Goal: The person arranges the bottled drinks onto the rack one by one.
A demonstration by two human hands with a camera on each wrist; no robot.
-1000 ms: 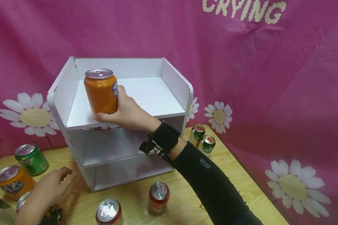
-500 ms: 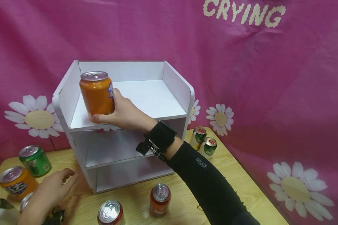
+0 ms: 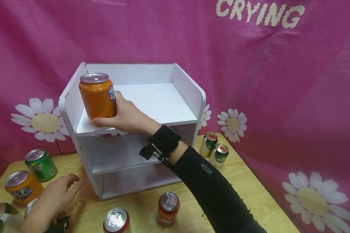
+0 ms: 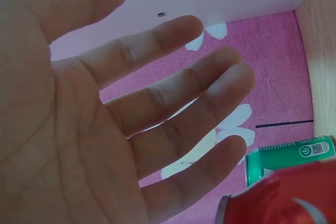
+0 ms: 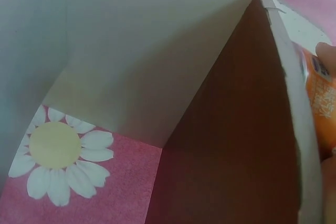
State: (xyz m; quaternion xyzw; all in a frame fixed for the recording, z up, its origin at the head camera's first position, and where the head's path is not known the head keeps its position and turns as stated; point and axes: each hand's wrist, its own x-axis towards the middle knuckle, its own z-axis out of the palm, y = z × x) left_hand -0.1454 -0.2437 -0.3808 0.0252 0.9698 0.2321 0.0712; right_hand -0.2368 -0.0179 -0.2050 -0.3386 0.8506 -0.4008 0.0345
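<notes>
My right hand (image 3: 131,115) grips an orange soda can (image 3: 96,98) upright at the left end of the top shelf of a white shelf unit (image 3: 151,100). The can's base is at the shelf's front edge. At the right edge of the right wrist view, fingertips show on the same orange can (image 5: 321,98). Low on the left, my left hand (image 3: 56,197) is held over the table with relaxed fingers, holding nothing. In the left wrist view its palm faces the camera, and a red can (image 4: 289,198) lies just beyond the little finger.
Left of the unit stand a green can (image 3: 42,165), another orange can (image 3: 24,189) and a pale can (image 3: 5,220). Two red cans (image 3: 169,207) stand in front. Right of it are two green-and-white cans (image 3: 218,155). A pink cloth (image 3: 268,81) hangs behind.
My right hand has moved the orange can leftward along the top shelf, nearer its left side panel. My left hand stays almost still. The head view has shifted slightly.
</notes>
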